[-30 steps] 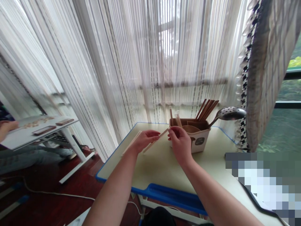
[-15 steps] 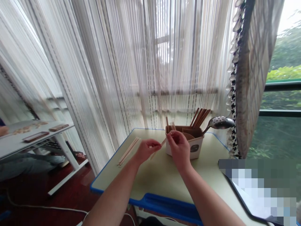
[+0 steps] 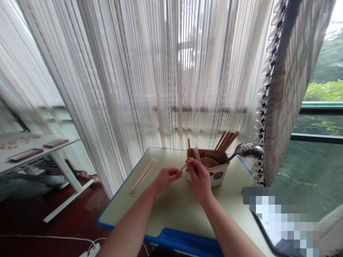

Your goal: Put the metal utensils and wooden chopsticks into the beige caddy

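Observation:
My left hand (image 3: 164, 177) and my right hand (image 3: 197, 177) are both closed on a light wooden chopstick (image 3: 185, 165), which slants up toward a white utensil holder (image 3: 217, 174). The holder stands on a pale table (image 3: 171, 207) with a blue rim. It holds dark brown chopsticks (image 3: 226, 141), a few light sticks and a perforated metal ladle (image 3: 248, 150) that leans out to the right. A pair of light chopsticks (image 3: 143, 175) lies flat on the table to the left of my left hand.
White sheer curtains (image 3: 134, 78) hang right behind the table. A heavy patterned curtain (image 3: 292, 78) hangs at the right beside a window. A white side table (image 3: 34, 150) with small trays stands at the far left over a dark wooden floor. A cable lies on the floor.
The camera has tilted, so the table sits lower in view. My hands have drawn closer together on the chopstick, near the holder. The pair lying on the table has stayed put.

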